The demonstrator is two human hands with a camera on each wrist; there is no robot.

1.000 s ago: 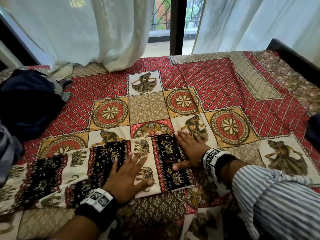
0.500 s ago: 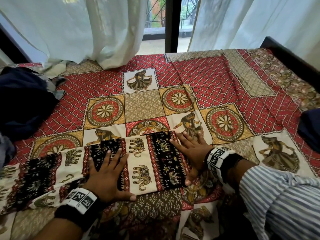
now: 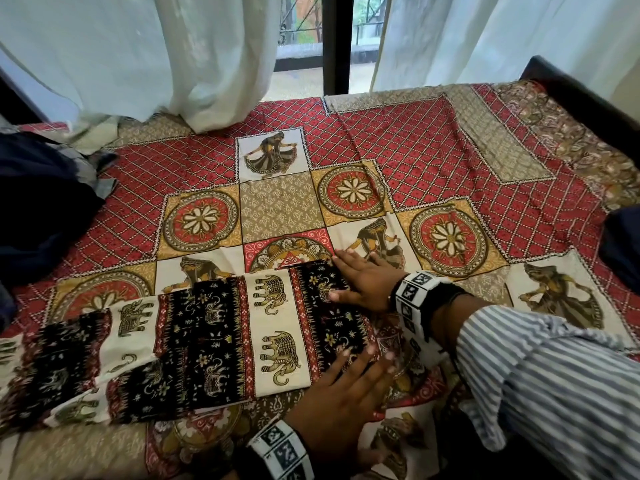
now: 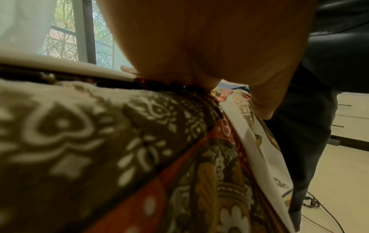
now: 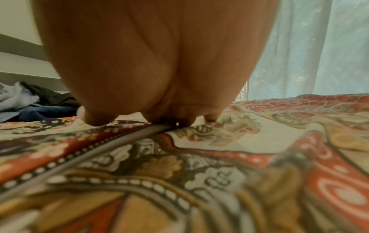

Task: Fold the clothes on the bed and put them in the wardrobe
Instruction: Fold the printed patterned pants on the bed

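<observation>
A bed [image 3: 433, 140] covered in a red and gold patchwork sheet fills the frame. Dark clothes [image 3: 38, 209] are heaped at the left edge. An elephant-print garment [image 3: 207, 344] lies flat across the lower left. Both grips are released: the left hand [image 3: 341, 396] and the right hand [image 3: 367, 282] press flat, fingers straight, on the garment's right end.

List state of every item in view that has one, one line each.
elephant-print garment: laid flat on the bed, folded lengthwise, right end under both hands
left hand: fingers straight, pressing the garment's near right corner
right hand: fingers straight, pressing the garment's far right corner
dark clothes pile: unfolded, heaped at the bed's left side
bedsheet: spread, slightly creased
curtains: parted, left one's hem resting on the bed
</observation>
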